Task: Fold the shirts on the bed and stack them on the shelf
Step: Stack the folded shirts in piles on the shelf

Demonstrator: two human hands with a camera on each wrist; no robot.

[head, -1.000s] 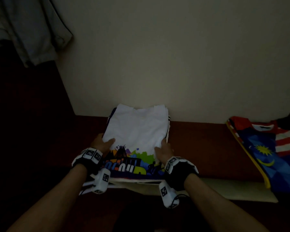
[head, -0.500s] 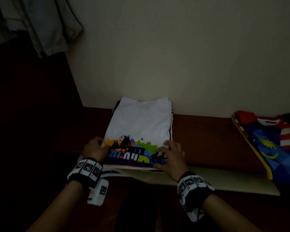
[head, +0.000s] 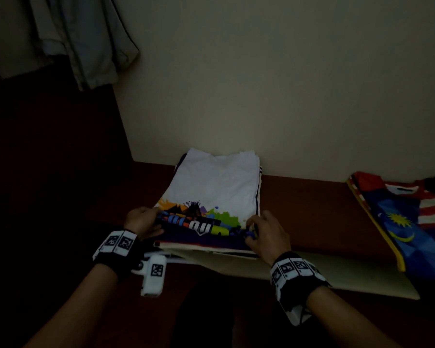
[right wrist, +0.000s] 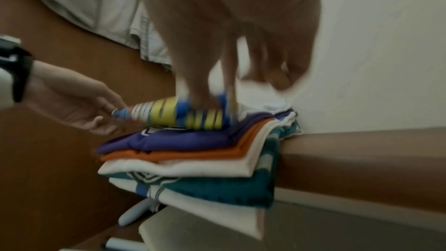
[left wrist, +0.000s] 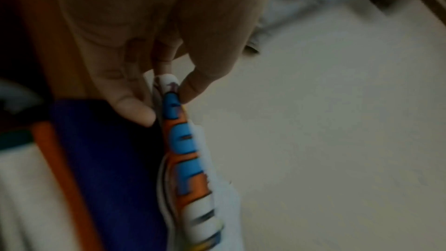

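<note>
A folded white shirt with a colourful print (head: pixel 215 194) lies on top of a stack of folded shirts (right wrist: pixel 193 156) on the dark red-brown shelf (head: pixel 307 209), against the wall. My left hand (head: pixel 146 221) pinches the near left corner of the white shirt (left wrist: pixel 173 121) between thumb and fingertips. My right hand (head: pixel 264 231) pinches the near right corner of its printed front edge (right wrist: pixel 178 114). That front edge is lifted a little off the purple shirt (right wrist: pixel 169 140) beneath it.
A blue, red and yellow flag-print shirt (head: pixel 409 227) lies on the shelf at the right. A pale flat board (head: pixel 337 272) sticks out under the stack along the shelf's front. A grey garment (head: pixel 81 38) hangs at the upper left. The wall stands right behind the stack.
Both hands slid from resting flat on top of the white shirt back to its near edge. They now pinch its front corners and have lifted that edge slightly.
</note>
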